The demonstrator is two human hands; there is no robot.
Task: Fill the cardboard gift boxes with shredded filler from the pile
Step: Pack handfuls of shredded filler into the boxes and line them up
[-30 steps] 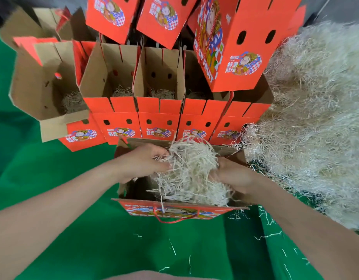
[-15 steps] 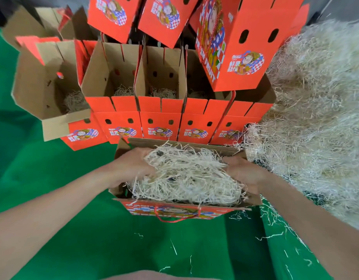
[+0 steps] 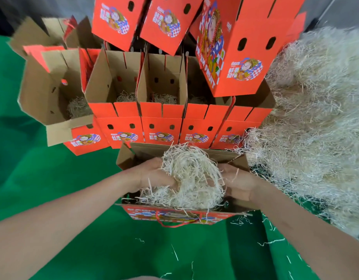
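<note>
Over the nearest box (image 3: 146, 151), your left grip (image 3: 154, 175) and right grip (image 3: 238, 183) clutch the filler (image 3: 192, 174), bunched up again after lying spread; it probably still needs settling.

Two hands (image 3: 154, 175), one pile (image 3: 316, 128), about ten boxes (image 3: 161, 126).

Matt corrugated cardboard box (image 3: 174, 147), wispy rough filler (image 3: 191, 176), green cloth (image 3: 93, 249).
</note>
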